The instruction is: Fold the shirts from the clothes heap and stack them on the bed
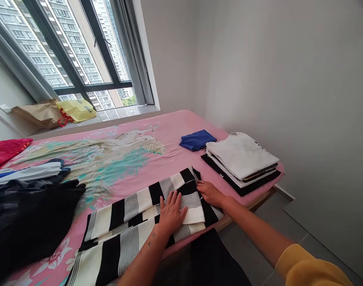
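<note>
"Atop the striped garment [132,204], how are we placed?"

"My left hand [171,212] lies flat, fingers spread, gripping nothing; my right hand [210,193] curls at its edge, whether pinching I can't tell."

"Advice?"

"Anchor left, smooth outward right; it's on the pink bedsheet [171,161] near folded clothes [242,155]."

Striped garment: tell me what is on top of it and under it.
The left hand rests on the striped garment, the right hand at its right end. It lies on the pink bedsheet, whose part beneath the cloth cannot be seen.
</note>
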The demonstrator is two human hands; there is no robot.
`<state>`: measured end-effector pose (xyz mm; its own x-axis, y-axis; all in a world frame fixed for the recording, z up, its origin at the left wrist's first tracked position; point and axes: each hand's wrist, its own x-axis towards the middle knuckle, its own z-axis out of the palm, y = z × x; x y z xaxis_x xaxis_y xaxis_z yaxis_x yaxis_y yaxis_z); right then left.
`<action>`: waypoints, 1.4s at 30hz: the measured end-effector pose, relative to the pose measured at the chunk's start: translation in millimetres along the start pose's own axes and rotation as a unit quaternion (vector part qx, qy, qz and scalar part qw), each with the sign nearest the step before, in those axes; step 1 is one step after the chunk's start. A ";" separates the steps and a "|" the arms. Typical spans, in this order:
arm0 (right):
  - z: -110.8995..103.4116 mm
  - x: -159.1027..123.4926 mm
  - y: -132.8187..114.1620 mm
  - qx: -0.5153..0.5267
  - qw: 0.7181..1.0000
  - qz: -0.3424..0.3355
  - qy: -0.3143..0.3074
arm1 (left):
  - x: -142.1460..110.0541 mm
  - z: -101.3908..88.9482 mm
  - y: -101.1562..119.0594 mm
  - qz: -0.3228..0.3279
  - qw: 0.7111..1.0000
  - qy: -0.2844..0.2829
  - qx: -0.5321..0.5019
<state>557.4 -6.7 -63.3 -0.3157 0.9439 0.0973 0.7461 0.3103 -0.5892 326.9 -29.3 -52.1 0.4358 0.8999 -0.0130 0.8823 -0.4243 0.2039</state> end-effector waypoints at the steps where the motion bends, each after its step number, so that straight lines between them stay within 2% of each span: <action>1: -1.5 -0.1 0.6 -0.031 0.999 -0.030 -0.019 | -1.5 3.3 -1.6 0.004 1.000 0.012 0.004; 5: -5.7 15.2 3.7 -0.118 0.986 -0.109 -0.054 | -10.5 11.6 -1.9 0.021 0.997 0.067 0.010; 11: -0.1 61.0 7.3 -0.154 0.969 -0.175 -0.082 | -9.9 16.7 -4.8 0.029 0.996 0.085 0.015; 15: 6.4 81.6 15.2 -0.174 0.976 -0.112 -0.073 | -9.0 20.3 -8.0 0.037 0.993 0.103 0.030; 20: 11.1 81.8 23.7 -0.188 0.981 -0.033 -0.047 | -9.6 26.2 -11.8 0.069 0.984 0.156 0.055; 26: -0.5 72.2 30.1 -0.187 0.975 0.099 0.062 | -10.1 28.7 -13.5 0.077 0.979 0.178 0.059; 29: -6.4 70.6 14.3 -0.194 0.959 0.157 0.135 | -9.7 28.6 -12.8 0.075 0.980 0.177 0.054; 30: -5.0 70.0 4.3 -0.193 0.957 0.148 0.155 | -9.4 28.7 -12.6 0.075 0.980 0.177 0.052; 32: 4.5 68.4 -19.2 -0.184 0.967 0.062 0.163 | -9.0 29.3 -12.2 0.071 0.981 0.176 0.050; 34: 19.4 67.3 -39.6 -0.165 0.977 -0.067 0.113 | -9.0 29.9 -12.1 0.068 0.982 0.172 0.050; 35: 26.5 67.5 -45.5 -0.156 0.979 -0.110 0.073 | -9.3 30.1 -12.0 0.067 0.982 0.169 0.050; 36: 31.7 68.6 -47.5 -0.149 0.982 -0.113 0.034 | -9.7 30.1 -12.0 0.067 0.983 0.165 0.051; 38: 33.7 73.4 -40.0 -0.143 0.989 -0.029 -0.002 | -10.7 29.3 -12.0 0.068 0.983 0.159 0.054; 40: 23.9 80.0 -23.2 -0.142 0.986 0.090 0.009 | -11.3 27.7 -11.7 0.067 0.984 0.156 0.056; 42: 8.0 82.9 -8.8 -0.145 0.975 0.163 0.040 | -11.3 25.9 -11.0 0.063 0.985 0.153 0.053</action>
<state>519.9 67.9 -56.5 0.0038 0.9999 0.0113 0.9372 0.0004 -0.3487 316.9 -37.4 -79.6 0.4829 0.8212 0.3042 0.8457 -0.5274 0.0813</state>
